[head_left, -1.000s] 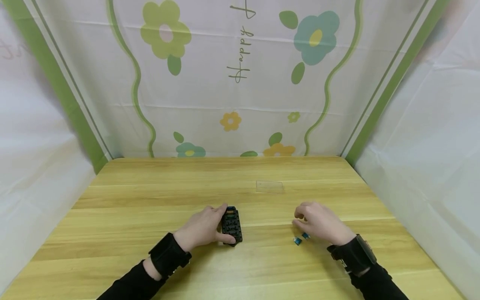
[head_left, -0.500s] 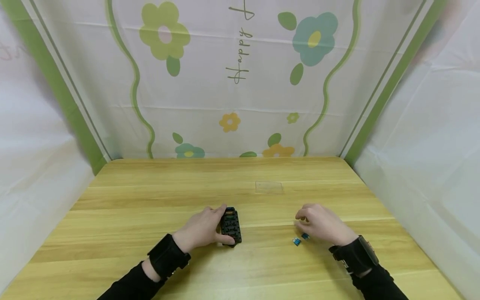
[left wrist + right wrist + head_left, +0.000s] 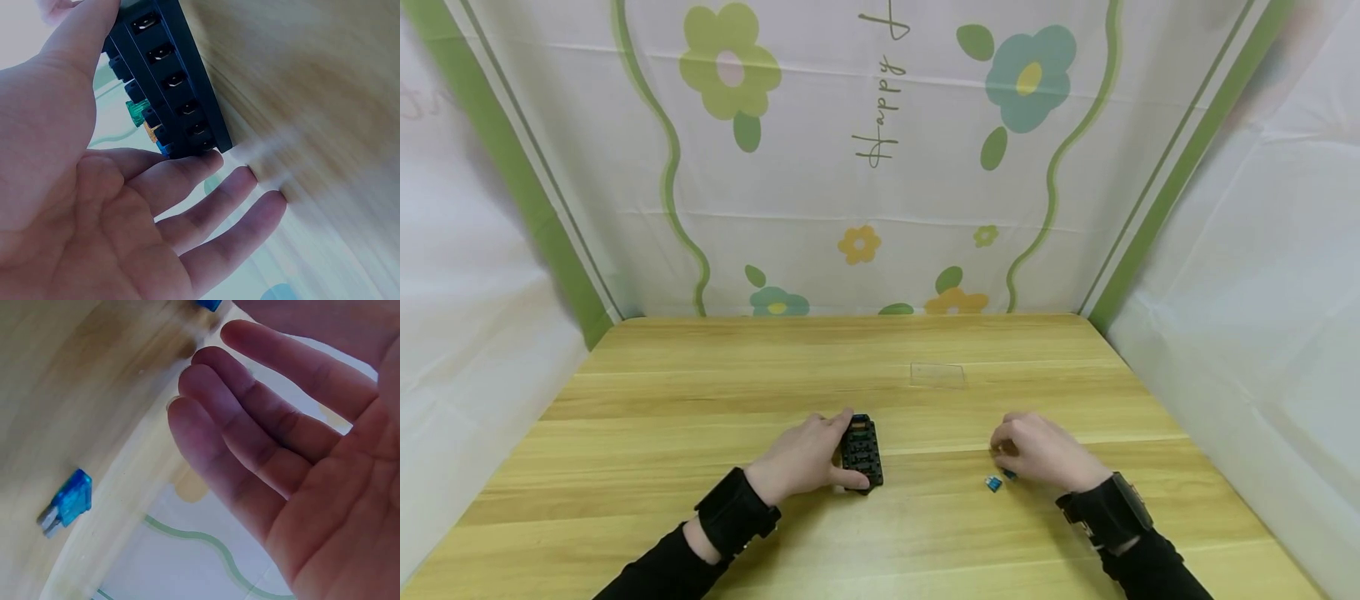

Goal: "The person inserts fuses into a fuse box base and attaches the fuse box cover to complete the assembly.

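My left hand (image 3: 805, 454) grips a black fuse box (image 3: 862, 454) on the table, thumb at its near end and fingers at its far end. Green (image 3: 136, 112), orange (image 3: 150, 131) and blue (image 3: 164, 147) fuses stick out of the box in the left wrist view. My right hand (image 3: 1045, 450) is low over the table, fingers bent and apart from the thumb. Partly under it lies one blue blade fuse (image 3: 1009, 474); another blue blade fuse (image 3: 993, 483) lies just beside. The right wrist view shows one fuse (image 3: 74, 499) whole, the other cut off at the top edge.
A thin clear rectangular plate (image 3: 937, 375) lies flat further back on the wooden table (image 3: 700, 400). A white flowered cloth (image 3: 805, 183) hangs behind the table, with white cloth sides at left and right.
My right hand has lowered slightly and its fingertips have come nearer the fuses, covering more of one. The left hand and the fuse box stay in place.
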